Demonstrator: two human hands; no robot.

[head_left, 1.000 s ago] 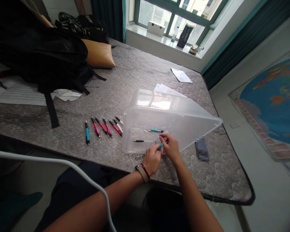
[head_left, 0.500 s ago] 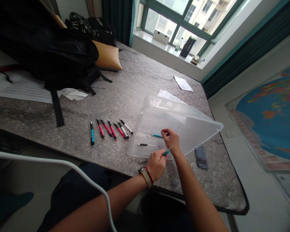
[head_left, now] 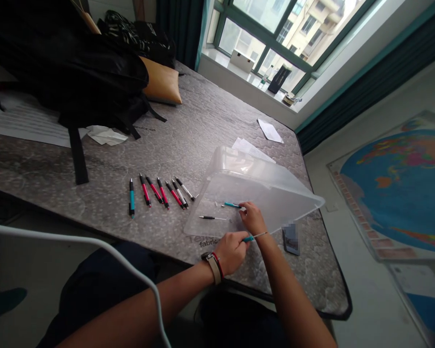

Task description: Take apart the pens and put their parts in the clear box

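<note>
**Pen parts over a clear lid on the mattress**

So the left hand (head_left: 232,251) is pinching a teal pen piece (head_left: 249,238) with a thin refill (head_left: 260,235) sticking out of it toward the right, fingers closed around the teal end. It's hovering just at the near edge of the mattress (head_left: 203,121), right beside the clear plastic lid (head_left: 275,203). The right hand (head_left: 253,217) is reaching over that lid, fingertips closing on the end of a teal pen barrel (head_left: 232,205) that's lying on the plastic. Just to the left of that hand a thin dark refill (head_left: 212,218) is lying on the lid too.

Further left, a row of pens (head_left: 159,191) is sitting on the mattress, one teal and the rest red or white, all roughly parallel. A small dark blurred object (head_left: 291,238) is lying just right of the hands. Toward the back, a black backpack (head_left: 76,72) is slumping next to a tan cushion (head_left: 161,84), and loose papers (head_left: 270,130) are lying near the window (head_left: 275,34).
</note>
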